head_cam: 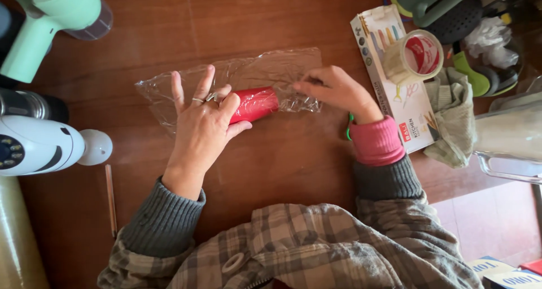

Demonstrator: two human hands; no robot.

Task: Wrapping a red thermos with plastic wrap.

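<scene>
Left hand (200, 122) splayed flat on red roll (255, 104); right hand (337, 91) pinching film (254, 74) beside roll; film likely thin, clingy, tear-prone — grip at edge

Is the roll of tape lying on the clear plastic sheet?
No, the tape roll rests on a flat box, away from the plastic sheet.

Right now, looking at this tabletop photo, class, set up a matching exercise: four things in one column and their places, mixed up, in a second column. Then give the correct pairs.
Things:
1. red cylinder
2. tape roll
3. pencil
4. mint green dryer

Places:
A. top left corner of the table
B. on the flat printed box, right of the hands
C. wrapped in clear plastic film between the two hands
D. lying on the bare wood beside the left forearm

Pairs: 1-C, 2-B, 3-D, 4-A
</scene>
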